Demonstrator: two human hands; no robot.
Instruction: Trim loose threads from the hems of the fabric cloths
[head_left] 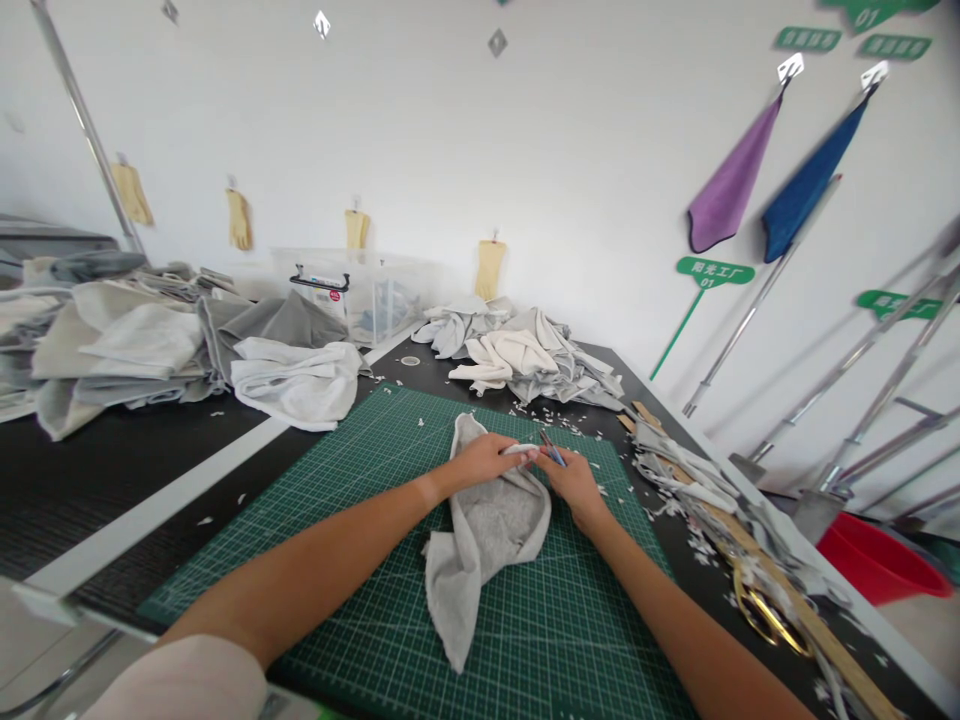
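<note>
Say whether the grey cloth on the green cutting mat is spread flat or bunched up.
Bunched up: the grey cloth lies in rumpled folds beneath the left hand, not smoothed out across the mat.

Beyond the grip (537,462), a plain white wall (525,150) stands behind a black tabletop (397,375), chrome poles (855,368) leaning against it rightward.

Heaped cloth (525,365) blocks the right hand (574,490) beyond the cutting mat (375,440).

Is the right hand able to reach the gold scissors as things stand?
Probably yes: only fabric scraps lie between the right hand and gold scissors, but it's pinching a small blue tool.
</note>
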